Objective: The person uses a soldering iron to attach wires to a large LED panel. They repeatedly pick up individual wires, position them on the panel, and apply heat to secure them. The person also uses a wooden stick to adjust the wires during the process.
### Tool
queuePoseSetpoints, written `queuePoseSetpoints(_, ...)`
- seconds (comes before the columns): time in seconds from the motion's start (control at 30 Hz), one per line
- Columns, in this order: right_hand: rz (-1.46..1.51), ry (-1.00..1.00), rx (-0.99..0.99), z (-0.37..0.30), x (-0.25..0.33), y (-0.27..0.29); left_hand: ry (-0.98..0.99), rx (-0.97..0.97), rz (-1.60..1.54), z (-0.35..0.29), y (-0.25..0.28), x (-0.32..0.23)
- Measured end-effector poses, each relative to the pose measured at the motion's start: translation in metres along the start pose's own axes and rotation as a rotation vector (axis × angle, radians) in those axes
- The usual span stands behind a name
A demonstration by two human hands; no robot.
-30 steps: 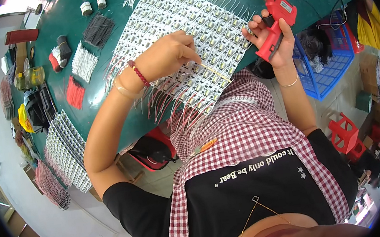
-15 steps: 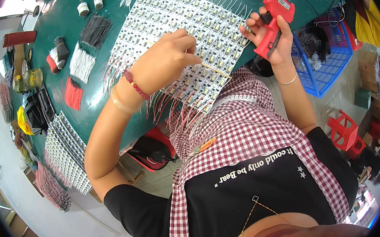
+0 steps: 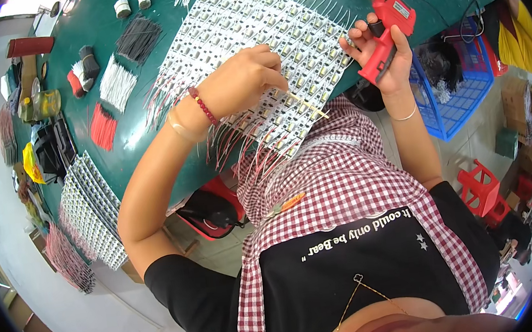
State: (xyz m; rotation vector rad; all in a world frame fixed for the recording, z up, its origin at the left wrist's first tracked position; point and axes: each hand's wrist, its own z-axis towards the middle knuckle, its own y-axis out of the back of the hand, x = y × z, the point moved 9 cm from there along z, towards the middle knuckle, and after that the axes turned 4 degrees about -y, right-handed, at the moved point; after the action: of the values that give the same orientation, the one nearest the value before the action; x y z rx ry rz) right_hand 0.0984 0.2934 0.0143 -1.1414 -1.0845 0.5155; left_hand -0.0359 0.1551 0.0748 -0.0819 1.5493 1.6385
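Observation:
My left hand (image 3: 246, 83) is closed in a pinch on a thin pale stick (image 3: 309, 106), over the near part of a panel of small white circuit boards (image 3: 215, 33). The stick's free end points to the panel's near right edge. Red and white wires (image 3: 249, 155) hang from the near left side of the panel, and white wires stick out along its far side. Held up to the right of the panel is a red pistol-shaped soldering gun (image 3: 395, 9), its handle in my right hand (image 3: 391, 67), its metal nozzle pointing away over the green table (image 3: 164, 105).
Bundles of black wires (image 3: 138, 39), white wires (image 3: 118, 82) and red wires (image 3: 103, 126) lie on the left. More wired boards (image 3: 91, 208) are at the table's left end. A blue crate (image 3: 455, 96) and a red stool (image 3: 482, 187) stand to the right.
My left hand has shifted slightly right and nearer with the stick, whose free end sits a little lower. My right hand still holds the soldering gun, almost unmoved.

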Motion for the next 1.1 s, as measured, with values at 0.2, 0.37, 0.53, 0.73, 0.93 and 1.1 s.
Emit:
queuePoseSetpoints(0.2, 0.027, 0.000, -0.001, 0.000, 0.001, 0.002, 0.012, -0.019, -0.075, -0.005, -0.002, 0.011)
queuePoseSetpoints(0.37, 0.017, 0.002, -0.020, -0.001, 0.001, 0.003, 0.035, -0.001, -0.141, -0.010, -0.003, 0.010)
queuePoseSetpoints(0.53, 0.019, 0.000, -0.035, 0.000, 0.000, 0.005, 0.027, 0.093, -0.066, -0.017, -0.006, 0.000)
queuePoseSetpoints(0.73, -0.006, 0.003, -0.046, 0.000, 0.003, 0.003, 0.071, 0.004, 0.023, -0.024, 0.030, -0.020)
queuePoseSetpoints(0.93, 0.008, -0.008, -0.041, -0.002, 0.000, 0.001, 0.340, -0.249, 0.061, -0.047, 0.113, 0.022)
queuePoseSetpoints(1.1, 0.017, -0.026, -0.044, 0.000, -0.006, 0.007, 0.728, -0.578, 0.232, -0.077, 0.138, 0.133)
